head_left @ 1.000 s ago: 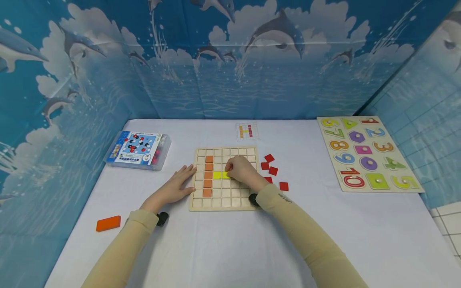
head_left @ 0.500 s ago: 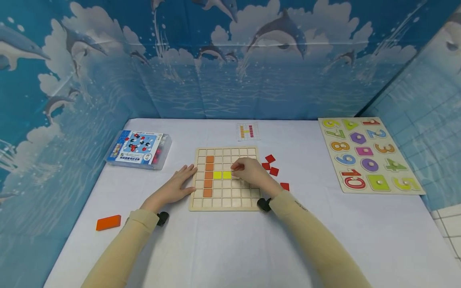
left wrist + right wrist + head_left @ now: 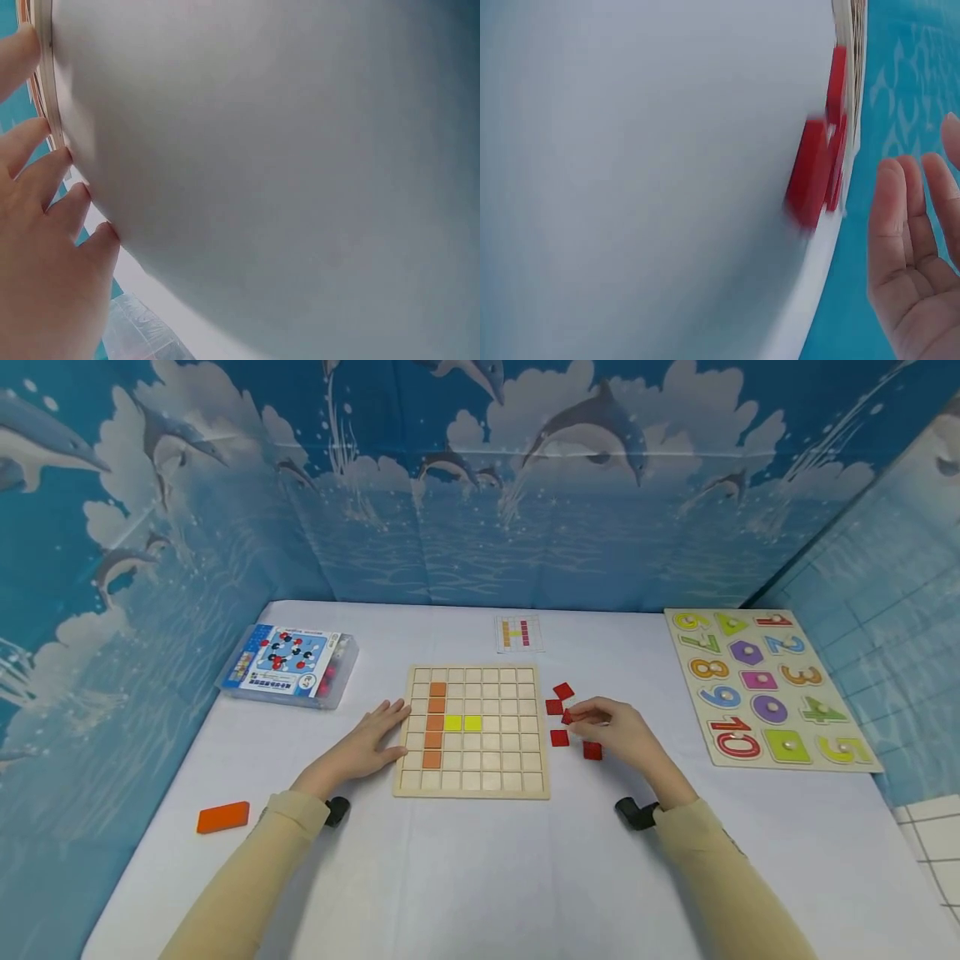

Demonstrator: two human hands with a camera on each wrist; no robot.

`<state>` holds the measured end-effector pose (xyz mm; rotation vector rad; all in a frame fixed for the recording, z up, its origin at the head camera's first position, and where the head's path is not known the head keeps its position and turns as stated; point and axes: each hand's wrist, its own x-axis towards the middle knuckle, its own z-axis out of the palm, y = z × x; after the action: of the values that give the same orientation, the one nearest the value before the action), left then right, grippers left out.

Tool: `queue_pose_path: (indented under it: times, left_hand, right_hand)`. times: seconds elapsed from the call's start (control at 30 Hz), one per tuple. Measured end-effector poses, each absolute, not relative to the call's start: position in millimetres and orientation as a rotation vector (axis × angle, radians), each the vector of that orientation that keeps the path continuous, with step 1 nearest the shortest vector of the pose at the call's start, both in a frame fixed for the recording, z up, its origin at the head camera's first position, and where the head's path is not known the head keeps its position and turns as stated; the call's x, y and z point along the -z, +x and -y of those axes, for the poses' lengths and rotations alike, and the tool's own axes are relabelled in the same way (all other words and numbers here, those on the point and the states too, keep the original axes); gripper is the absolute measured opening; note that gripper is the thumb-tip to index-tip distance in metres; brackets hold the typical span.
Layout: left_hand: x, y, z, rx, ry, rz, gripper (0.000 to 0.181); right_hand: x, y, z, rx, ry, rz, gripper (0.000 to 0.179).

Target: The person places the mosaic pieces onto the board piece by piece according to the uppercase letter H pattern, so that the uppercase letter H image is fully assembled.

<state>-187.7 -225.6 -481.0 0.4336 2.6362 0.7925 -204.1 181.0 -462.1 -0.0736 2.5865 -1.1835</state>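
On the table lies a wooden grid board [image 3: 510,764]. A column of several orange tiles [image 3: 435,722] sits in its left part, with two yellow tiles [image 3: 462,723] side by side to the right of them. My left hand [image 3: 363,747] has its fingers spread and touches the board's left edge; the fingertips also meet the wooden edge [image 3: 45,82] in the left wrist view. Just right of the board are several loose red tiles [image 3: 559,738]. My right hand [image 3: 618,731] hovers over them with fingers slightly bent, and the right wrist view shows no tile between the fingers.
A small pattern card [image 3: 519,633] lies behind the board. At back left is a clear plastic box [image 3: 288,667] with a molecule picture. An orange block [image 3: 222,817] lies front left, and a number puzzle board [image 3: 768,689] is at the right.
My right hand has left the yellow tiles and moved right, off the board, to the red tiles. My left hand has stayed at the board's left edge.
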Motion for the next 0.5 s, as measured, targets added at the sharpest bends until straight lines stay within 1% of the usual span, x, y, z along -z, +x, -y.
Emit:
queue_pose_path:
  times: [0.1,0.23,0.5]
  left_hand:
    - [481,-188,225,-0.796,0.439,-2.633,0.071]
    - [482,-188,225,-0.794,0.451,-2.638,0.071]
    - [482,-188,224,-0.804,0.434,-2.635,0.072]
  right_hand:
    - [462,-198,-196,1.182,-0.03,-2.59,0.037]
    - [462,-193,-210,1.182,-0.044,-2.591,0.039]
    - [462,-189,-213,1.2,-0.064,-2.567,0.041]
